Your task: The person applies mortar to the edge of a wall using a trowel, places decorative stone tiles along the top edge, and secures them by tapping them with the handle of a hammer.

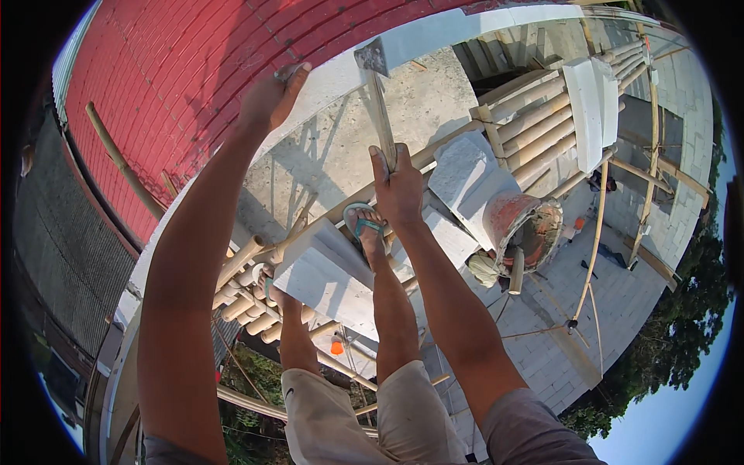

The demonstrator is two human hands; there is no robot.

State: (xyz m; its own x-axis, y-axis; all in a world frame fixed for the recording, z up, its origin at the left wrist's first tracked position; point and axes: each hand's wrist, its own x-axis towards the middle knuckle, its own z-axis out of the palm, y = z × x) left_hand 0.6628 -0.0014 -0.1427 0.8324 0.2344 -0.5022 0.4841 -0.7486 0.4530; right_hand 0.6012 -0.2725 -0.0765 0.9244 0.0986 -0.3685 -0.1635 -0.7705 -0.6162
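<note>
On the left, my left hand (270, 99) is at the top of the white block wall (329, 77), beside the red tiled roof. Its fingers are bent round, and a small greyish thing shows at them, too little to name. My right hand (400, 186) is closed round the wooden handle of a flat-bladed tool (378, 108). The tool's squarish grey metal head touches or overlaps the wall's pale upper face. Below, my sandalled feet stand on the scaffold, one close to a large white block (325, 275).
A worn reddish bucket (531, 229) with grey mortar and a stick-like handle stands right, beside another white block (465, 174). Bamboo poles (542, 128) form the platform, with gaps and a drop below. The red roof (225, 85) slopes beyond the wall.
</note>
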